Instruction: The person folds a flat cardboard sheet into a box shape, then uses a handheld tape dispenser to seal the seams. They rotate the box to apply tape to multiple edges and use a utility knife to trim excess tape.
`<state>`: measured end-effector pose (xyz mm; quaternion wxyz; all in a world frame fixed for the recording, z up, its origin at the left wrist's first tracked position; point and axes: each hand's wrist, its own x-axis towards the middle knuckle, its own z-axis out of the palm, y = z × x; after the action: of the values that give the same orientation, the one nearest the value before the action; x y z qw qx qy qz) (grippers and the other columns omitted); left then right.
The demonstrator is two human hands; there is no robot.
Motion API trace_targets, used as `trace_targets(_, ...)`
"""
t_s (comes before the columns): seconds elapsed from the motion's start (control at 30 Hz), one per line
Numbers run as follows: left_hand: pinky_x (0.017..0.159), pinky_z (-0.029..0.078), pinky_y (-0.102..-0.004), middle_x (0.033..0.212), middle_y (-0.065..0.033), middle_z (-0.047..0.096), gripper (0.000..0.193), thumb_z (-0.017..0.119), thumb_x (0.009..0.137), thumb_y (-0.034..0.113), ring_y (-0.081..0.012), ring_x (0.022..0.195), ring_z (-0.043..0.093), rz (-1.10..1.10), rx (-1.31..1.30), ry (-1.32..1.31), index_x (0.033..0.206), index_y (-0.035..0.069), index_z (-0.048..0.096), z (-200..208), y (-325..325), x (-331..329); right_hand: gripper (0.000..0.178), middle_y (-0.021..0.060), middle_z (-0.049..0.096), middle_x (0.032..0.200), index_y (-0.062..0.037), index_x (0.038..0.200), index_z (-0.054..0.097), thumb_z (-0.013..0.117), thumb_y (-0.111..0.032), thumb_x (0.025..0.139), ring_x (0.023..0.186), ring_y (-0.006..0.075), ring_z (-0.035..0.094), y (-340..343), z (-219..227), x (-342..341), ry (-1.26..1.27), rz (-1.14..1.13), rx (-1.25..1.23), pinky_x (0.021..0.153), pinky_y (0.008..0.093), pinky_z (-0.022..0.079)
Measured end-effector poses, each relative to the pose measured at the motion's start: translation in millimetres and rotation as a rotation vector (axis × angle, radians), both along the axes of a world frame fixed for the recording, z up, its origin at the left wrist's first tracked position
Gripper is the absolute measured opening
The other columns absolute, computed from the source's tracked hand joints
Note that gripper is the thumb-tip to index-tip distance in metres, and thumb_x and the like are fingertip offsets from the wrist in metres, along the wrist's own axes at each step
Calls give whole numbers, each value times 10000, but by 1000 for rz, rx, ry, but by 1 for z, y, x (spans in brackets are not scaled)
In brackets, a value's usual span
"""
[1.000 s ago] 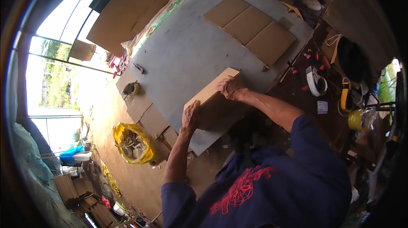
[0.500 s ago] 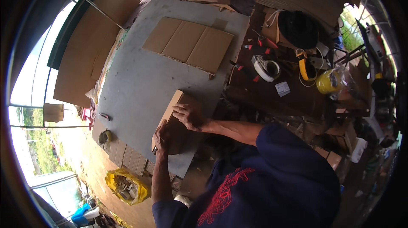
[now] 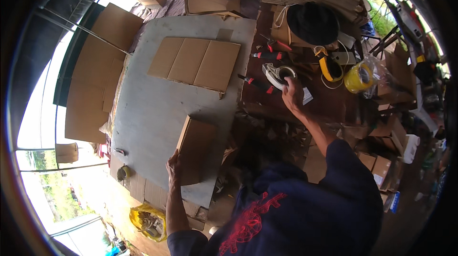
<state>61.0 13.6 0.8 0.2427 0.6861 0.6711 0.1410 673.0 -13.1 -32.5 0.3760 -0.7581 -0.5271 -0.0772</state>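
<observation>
A closed brown cardboard box [image 3: 198,144] sits at the near edge of the grey tabletop [image 3: 143,113]. My left hand [image 3: 173,169] grips its left side, the fingers along the upper edge and the thumb hard to make out. Off to the right, my right hand [image 3: 292,95] has its fingers bent round the near rim of a white tape dispenser [image 3: 273,76], which rests on a dark brown table. Part of the dispenser's ring is hidden by the fingers. A small white card [image 3: 307,96] lies beside that hand.
A flat creased cardboard sheet [image 3: 194,64] lies farther back on the grey top. Red-handled tools [image 3: 268,56], a yellow tape dispenser [image 3: 330,69], yellow tape rolls [image 3: 358,78] and a black hat [image 3: 312,23] crowd the brown table. A yellow bag of scraps [image 3: 149,221] stands lower left.
My right hand has left the top of the cardboard box and reached right to the white tape dispenser. My left hand stays on the box's left side. The view has shifted.
</observation>
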Motion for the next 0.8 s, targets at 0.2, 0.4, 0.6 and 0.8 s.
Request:
trace_targets(0.2,716,518,-338,931,-272,718,436,646,945,273,-90,803,649,13,24,-89,1299,22,684,-2,7,0,571,267,667,1188,23,1193,622,751,-347,777,1095,451,651,82,-47,22,-56,-118,-593,965,517,507)
trace_targets(0.4,711,526,-371,920,-291,669,427,640,947,254,-227,756,709,57,-73,-119,1302,18,678,23,-1,12,340,221,737,901,-18,879,729,713,-344,785,962,425,713,86,-74,20,20,-195,-541,910,484,551)
trace_targets(0.6,675,501,-442,824,-286,606,284,605,934,286,-421,729,645,26,7,-119,1077,60,703,36,-4,26,524,233,640,1119,-21,1226,597,741,-394,887,1023,391,636,48,-62,14,-164,217,-231,869,450,528)
trace_targets(0.8,795,498,-482,941,-206,659,238,638,898,241,-417,928,629,-236,179,-216,807,30,572,15,14,-8,359,109,721,1021,-105,1052,751,797,-395,845,962,366,648,9,72,-176,152,806,-66,914,451,503)
